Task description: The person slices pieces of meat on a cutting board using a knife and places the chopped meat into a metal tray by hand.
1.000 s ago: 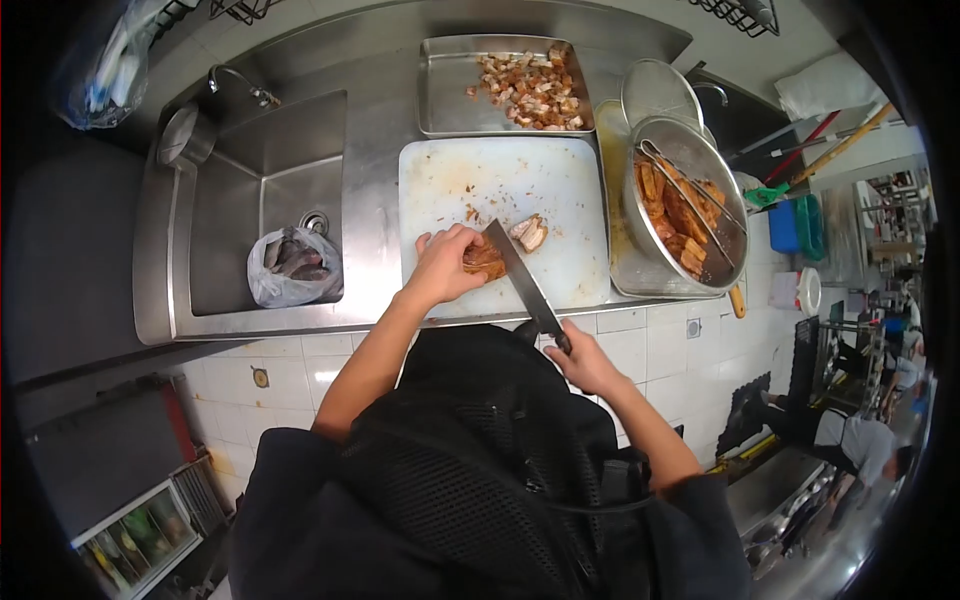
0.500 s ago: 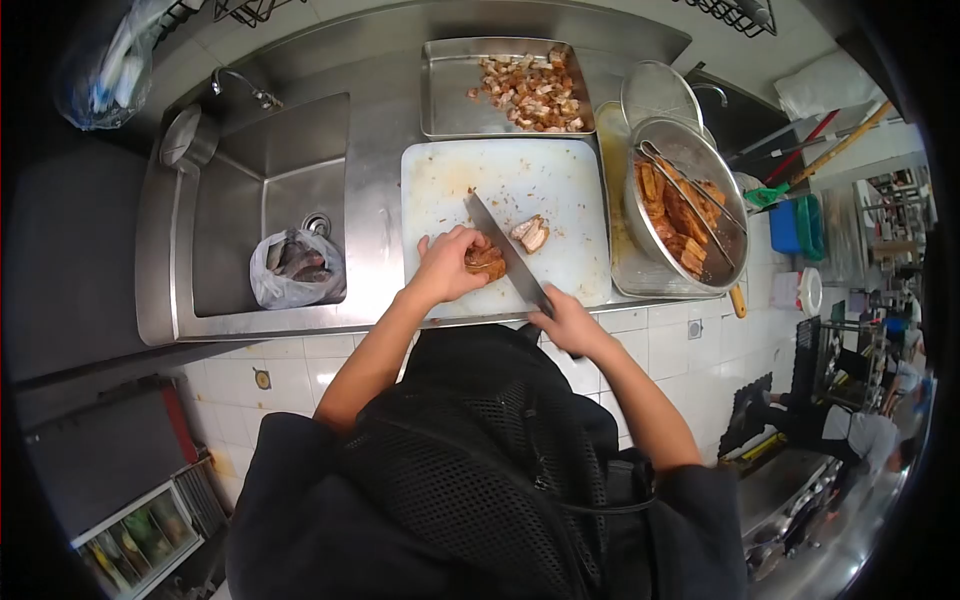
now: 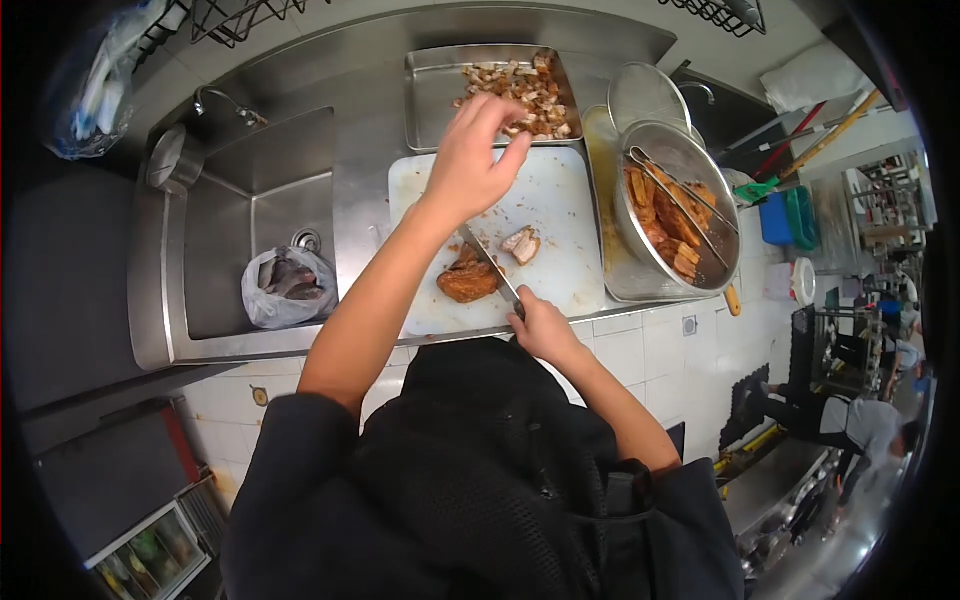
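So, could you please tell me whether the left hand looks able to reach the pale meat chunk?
Probably yes: the left hand looks empty and nothing covers the pale meat chunk, though the knife is close beside it.

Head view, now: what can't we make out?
All in the head view:
Chopped pieces: partly hidden by the left hand; contact unclear.
Knife: handle mostly covered by the right hand.
Plastic bag: contents too small to identify.
Distant worker: hands too small and blurred.
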`<state>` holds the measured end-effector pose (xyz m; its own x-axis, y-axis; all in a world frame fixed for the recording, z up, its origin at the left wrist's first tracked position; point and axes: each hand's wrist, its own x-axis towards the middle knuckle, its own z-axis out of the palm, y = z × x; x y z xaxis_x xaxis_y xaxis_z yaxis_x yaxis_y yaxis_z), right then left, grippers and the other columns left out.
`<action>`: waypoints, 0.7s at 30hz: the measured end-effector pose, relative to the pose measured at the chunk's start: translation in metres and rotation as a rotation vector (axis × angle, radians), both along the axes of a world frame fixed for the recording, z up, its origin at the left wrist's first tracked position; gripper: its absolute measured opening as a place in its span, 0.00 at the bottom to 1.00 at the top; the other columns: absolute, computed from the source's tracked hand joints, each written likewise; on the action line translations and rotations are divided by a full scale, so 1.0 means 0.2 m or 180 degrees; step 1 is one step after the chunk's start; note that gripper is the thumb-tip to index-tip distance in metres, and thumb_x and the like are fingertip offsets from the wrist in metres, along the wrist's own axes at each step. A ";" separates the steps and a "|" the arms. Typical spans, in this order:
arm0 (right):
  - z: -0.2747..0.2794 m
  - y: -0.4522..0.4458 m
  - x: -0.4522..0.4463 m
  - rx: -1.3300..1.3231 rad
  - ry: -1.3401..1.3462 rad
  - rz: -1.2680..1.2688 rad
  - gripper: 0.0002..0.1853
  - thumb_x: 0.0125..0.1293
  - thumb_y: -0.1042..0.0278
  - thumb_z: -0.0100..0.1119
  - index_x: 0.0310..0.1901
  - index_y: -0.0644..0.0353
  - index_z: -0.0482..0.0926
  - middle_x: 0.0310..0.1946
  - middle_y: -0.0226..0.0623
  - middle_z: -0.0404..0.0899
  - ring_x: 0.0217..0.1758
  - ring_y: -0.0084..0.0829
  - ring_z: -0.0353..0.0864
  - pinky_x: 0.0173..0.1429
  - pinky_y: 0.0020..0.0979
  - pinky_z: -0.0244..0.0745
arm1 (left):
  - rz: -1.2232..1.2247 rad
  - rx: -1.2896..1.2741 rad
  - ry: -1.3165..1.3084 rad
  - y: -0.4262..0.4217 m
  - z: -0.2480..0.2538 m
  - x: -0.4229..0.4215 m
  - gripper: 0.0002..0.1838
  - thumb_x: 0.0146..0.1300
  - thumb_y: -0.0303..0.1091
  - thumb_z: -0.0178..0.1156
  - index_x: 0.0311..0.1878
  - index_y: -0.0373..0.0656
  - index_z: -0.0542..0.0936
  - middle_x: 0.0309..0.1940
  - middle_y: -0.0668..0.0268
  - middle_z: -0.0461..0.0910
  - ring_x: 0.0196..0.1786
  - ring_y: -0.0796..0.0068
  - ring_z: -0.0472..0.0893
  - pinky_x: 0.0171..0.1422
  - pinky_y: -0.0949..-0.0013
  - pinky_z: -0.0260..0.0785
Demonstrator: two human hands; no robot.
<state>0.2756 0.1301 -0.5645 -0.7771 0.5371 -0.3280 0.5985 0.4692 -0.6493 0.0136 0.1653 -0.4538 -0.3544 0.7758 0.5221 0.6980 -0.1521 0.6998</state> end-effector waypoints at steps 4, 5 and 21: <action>-0.03 -0.02 -0.03 0.0155 -0.0050 0.0059 0.15 0.70 0.68 0.65 0.51 0.63 0.70 0.35 0.59 0.86 0.42 0.64 0.86 0.48 0.60 0.79 | 0.0225 -0.1020 0.1257 0.01 -0.72 0.11 0.23 0.70 0.31 0.60 0.68 0.42 0.75 0.62 0.55 0.77 0.68 0.53 0.74 0.71 0.46 0.62; -0.04 -0.03 -0.02 0.0260 -0.0113 0.0137 0.15 0.70 0.68 0.65 0.51 0.63 0.71 0.36 0.59 0.86 0.43 0.64 0.86 0.49 0.60 0.79 | 0.0219 -0.1022 0.1241 0.02 -0.70 0.11 0.23 0.70 0.31 0.60 0.68 0.42 0.75 0.62 0.55 0.77 0.68 0.53 0.74 0.71 0.46 0.62; 0.02 -0.05 -0.03 0.0300 -0.0309 0.0031 0.11 0.71 0.71 0.60 0.49 0.63 0.70 0.35 0.56 0.87 0.42 0.62 0.87 0.49 0.61 0.80 | 0.0513 -0.0121 -0.0652 -0.34 -0.36 -0.01 0.21 0.70 0.28 0.63 0.65 0.40 0.78 0.61 0.55 0.77 0.65 0.54 0.76 0.67 0.57 0.71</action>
<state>0.2697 0.1196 -0.5596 -0.7495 0.5617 -0.3504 0.6515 0.5315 -0.5413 0.0121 0.0969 -0.5250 -0.5702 0.7185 0.3982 0.5542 -0.0214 0.8321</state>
